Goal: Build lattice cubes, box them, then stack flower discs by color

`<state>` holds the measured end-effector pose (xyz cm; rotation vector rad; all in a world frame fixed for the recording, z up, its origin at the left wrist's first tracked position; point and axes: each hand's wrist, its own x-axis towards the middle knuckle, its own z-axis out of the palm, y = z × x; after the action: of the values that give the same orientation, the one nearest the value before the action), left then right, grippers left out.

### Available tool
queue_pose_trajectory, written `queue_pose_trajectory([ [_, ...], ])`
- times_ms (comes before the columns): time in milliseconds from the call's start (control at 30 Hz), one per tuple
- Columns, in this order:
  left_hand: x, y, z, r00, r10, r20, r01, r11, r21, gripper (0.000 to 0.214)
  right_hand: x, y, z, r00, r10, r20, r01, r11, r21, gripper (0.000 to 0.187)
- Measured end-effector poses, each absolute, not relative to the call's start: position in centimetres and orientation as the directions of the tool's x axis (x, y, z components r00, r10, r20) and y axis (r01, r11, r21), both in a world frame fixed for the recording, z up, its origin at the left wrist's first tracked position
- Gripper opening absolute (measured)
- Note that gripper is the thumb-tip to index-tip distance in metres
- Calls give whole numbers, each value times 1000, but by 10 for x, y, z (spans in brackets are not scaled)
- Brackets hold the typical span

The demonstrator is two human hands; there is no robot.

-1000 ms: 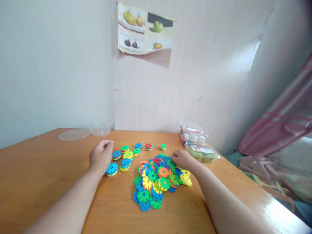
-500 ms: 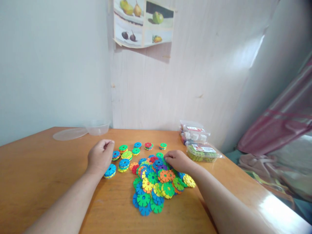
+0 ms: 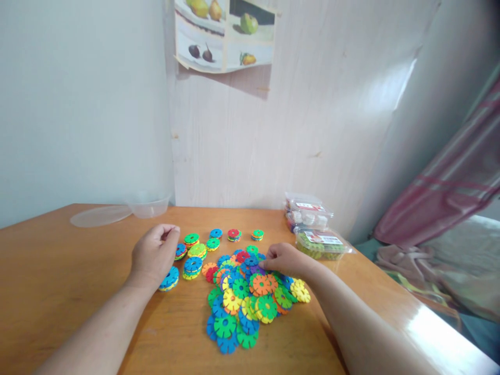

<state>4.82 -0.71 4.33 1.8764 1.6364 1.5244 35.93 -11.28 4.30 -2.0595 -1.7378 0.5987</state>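
Observation:
A heap of notched plastic snowflake discs in many colours lies on the wooden table. My right hand rests at the heap's upper right edge, its thumb and fingers drawn together beside a purple disc; whether a disc is pinched there I cannot make out. To the left, my left hand is curled closed, and its contents are hidden. It is just beside a stack topped by a blue disc and partly covers it. Several more small stacks stand between the hands and behind the heap, such as one topped with red.
Clear clamshell boxes stand at the table's right rear. A transparent bowl and a flat lid are at the left rear. Fruit pictures hang on the wall; a pink curtain and cloth are beyond the right edge.
The view has shifted slightly, moving the scene left. My right hand has moved a little over the heap, its fingers more curled in. My left hand stays closed near the stacks.

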Motion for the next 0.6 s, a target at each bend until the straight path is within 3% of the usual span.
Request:
queue_pose_trajectory([
  [133, 48, -6, 43, -156, 832, 533, 591, -353, 725, 30, 358, -110, 38, 162, 986, -44, 780, -155, -606, 17],
  [233, 48, -7, 44, -158, 830, 535, 594, -353, 722, 30, 356, -110, 37, 119, 992, 49, 793, -65, -605, 22],
  [400, 50, -8, 45, -146, 832, 536, 599, -356, 717, 29, 341, -109, 40, 96, 990, 99, 907, -46, -419, 43],
  [600, 50, -5, 42, -147, 828, 542, 602, -360, 713, 29, 332, -109, 44, 121, 986, 117, 943, -77, -324, 35],
])
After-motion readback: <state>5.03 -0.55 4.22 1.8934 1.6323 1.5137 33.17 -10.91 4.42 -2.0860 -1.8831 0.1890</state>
